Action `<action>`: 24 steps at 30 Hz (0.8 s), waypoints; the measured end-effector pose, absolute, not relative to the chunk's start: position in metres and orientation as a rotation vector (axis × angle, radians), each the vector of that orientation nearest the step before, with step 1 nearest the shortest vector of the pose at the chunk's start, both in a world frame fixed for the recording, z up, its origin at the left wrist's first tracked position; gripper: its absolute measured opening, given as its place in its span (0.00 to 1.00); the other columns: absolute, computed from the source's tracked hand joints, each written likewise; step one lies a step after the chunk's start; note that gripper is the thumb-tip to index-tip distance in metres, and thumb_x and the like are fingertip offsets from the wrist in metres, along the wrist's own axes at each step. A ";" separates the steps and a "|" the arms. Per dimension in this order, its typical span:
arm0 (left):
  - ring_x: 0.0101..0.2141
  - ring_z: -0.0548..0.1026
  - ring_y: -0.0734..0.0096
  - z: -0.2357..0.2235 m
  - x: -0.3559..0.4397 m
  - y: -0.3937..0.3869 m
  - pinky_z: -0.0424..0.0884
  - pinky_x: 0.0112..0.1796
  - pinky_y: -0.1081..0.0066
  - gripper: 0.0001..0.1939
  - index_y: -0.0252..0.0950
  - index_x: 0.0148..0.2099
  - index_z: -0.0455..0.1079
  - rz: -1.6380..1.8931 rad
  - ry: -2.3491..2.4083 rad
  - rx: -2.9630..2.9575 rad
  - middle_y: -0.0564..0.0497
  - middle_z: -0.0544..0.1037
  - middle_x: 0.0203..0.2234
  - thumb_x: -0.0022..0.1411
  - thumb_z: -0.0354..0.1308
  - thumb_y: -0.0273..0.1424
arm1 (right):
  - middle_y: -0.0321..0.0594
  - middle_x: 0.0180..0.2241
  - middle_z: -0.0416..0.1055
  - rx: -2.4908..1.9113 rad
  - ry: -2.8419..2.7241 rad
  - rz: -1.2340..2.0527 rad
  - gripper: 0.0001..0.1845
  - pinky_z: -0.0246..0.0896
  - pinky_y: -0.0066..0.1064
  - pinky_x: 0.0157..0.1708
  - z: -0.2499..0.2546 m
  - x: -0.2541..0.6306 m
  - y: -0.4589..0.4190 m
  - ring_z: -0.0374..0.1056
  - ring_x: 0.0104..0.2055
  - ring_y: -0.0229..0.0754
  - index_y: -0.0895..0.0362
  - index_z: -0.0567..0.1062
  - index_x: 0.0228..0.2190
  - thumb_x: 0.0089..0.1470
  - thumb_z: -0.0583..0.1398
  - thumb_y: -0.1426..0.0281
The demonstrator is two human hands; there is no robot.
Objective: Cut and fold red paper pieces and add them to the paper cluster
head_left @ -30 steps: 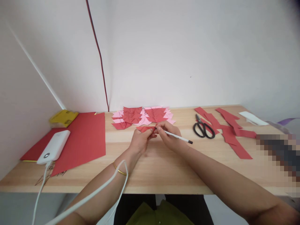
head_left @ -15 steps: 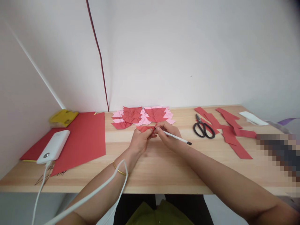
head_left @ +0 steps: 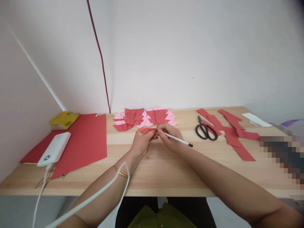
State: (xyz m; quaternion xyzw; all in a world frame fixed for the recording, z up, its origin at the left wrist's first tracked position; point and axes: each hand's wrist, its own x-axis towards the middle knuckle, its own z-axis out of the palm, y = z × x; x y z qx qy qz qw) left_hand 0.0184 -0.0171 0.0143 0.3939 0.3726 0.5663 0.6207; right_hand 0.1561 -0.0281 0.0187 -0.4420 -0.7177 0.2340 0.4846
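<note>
Far L of table: red sheets, w/ yellow pack on their back edge by the wall and white power bank lying on them, slanted. Cable plugged into its near end, drops past table's front edge; some dark writing on the wood nearby. White cord loop also crosses in front of L forearm; can't tell if it's the same one. Red/dark wire runs down wall to table's back edge

Next, mid-back: folded bits, red & pink, in overlapping rows near wall

Just in front, approx. centre: L hand, bangle on wrist, pinching small red paper betw. thumb & fingers; paper is up betw. the hands, its L point sticking out past the thumb. R hand right beside it, fingertips at paper's R end, gripping white pen, black end pointing R & toward the body. Pen's other end hidden by fingers, can't tell if it touches paper

R of hands, well apart: scissors, black handles, blades together & pointing to wall. Then red strips, scattered, some overlapping; white strip behind, nr. back R corner. Far R: dark thing, pixelated, can't make out
</note>
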 end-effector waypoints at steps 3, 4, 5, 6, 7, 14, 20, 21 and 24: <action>0.25 0.73 0.75 0.015 0.019 -0.017 0.71 0.30 0.74 0.04 0.31 0.25 0.74 1.305 0.860 0.917 0.52 0.76 0.21 0.44 0.65 0.27 | 0.36 0.26 0.74 -1.076 -1.747 0.557 0.06 0.61 0.26 0.25 0.019 0.156 -0.028 0.69 0.25 0.36 0.55 0.69 0.32 0.55 0.54 0.67; 0.25 0.73 0.75 0.015 0.019 -0.018 0.71 0.30 0.73 0.04 0.31 0.25 0.74 1.303 0.864 0.918 0.52 0.76 0.21 0.44 0.65 0.27 | 0.36 0.26 0.74 -1.075 -1.751 0.556 0.06 0.61 0.26 0.25 0.018 0.156 -0.028 0.69 0.25 0.36 0.55 0.69 0.32 0.55 0.54 0.67; 0.25 0.73 0.75 0.015 0.019 -0.018 0.71 0.30 0.73 0.04 0.31 0.25 0.74 1.304 0.870 0.917 0.52 0.76 0.21 0.43 0.65 0.27 | 0.36 0.26 0.74 -1.074 -1.757 0.554 0.06 0.61 0.26 0.25 0.018 0.156 -0.028 0.69 0.25 0.36 0.55 0.69 0.32 0.55 0.54 0.67; 0.25 0.73 0.75 0.015 0.019 -0.018 0.71 0.30 0.73 0.04 0.31 0.25 0.74 1.304 0.875 0.917 0.52 0.76 0.21 0.43 0.65 0.27 | 0.37 0.27 0.74 -1.071 -1.763 0.554 0.06 0.61 0.26 0.25 0.018 0.156 -0.027 0.69 0.26 0.36 0.55 0.69 0.32 0.55 0.54 0.67; 0.24 0.72 0.75 0.015 0.018 -0.018 0.71 0.30 0.73 0.04 0.32 0.24 0.74 1.304 0.878 0.919 0.52 0.76 0.21 0.43 0.65 0.27 | 0.37 0.27 0.74 -1.069 -1.770 0.557 0.06 0.62 0.26 0.26 0.018 0.156 -0.027 0.69 0.26 0.36 0.55 0.69 0.32 0.55 0.54 0.67; 0.24 0.73 0.75 0.015 0.018 -0.016 0.71 0.30 0.73 0.04 0.32 0.23 0.73 1.299 0.875 0.928 0.52 0.75 0.20 0.43 0.65 0.28 | 0.37 0.26 0.74 -1.069 -1.767 0.553 0.06 0.61 0.26 0.25 0.019 0.157 -0.028 0.68 0.25 0.36 0.55 0.69 0.32 0.56 0.54 0.66; 0.25 0.72 0.75 0.015 0.018 -0.017 0.71 0.30 0.72 0.05 0.32 0.25 0.74 1.300 0.872 0.931 0.52 0.76 0.21 0.43 0.65 0.28 | 0.37 0.28 0.75 -1.075 -1.800 0.546 0.06 0.63 0.28 0.28 0.018 0.157 -0.026 0.69 0.27 0.37 0.54 0.69 0.33 0.56 0.53 0.67; 0.25 0.72 0.75 0.015 0.018 -0.017 0.71 0.30 0.72 0.05 0.32 0.25 0.74 1.302 0.870 0.930 0.52 0.76 0.21 0.43 0.65 0.28 | 0.37 0.28 0.75 -1.075 -1.802 0.547 0.06 0.63 0.28 0.28 0.018 0.158 -0.026 0.69 0.27 0.37 0.54 0.69 0.33 0.56 0.53 0.67; 0.25 0.72 0.75 0.015 0.018 -0.017 0.70 0.30 0.73 0.05 0.32 0.24 0.74 1.305 0.872 0.931 0.52 0.76 0.21 0.43 0.65 0.28 | 0.37 0.28 0.75 -1.078 -1.797 0.542 0.06 0.62 0.27 0.27 0.018 0.157 -0.026 0.69 0.27 0.37 0.55 0.69 0.32 0.56 0.53 0.67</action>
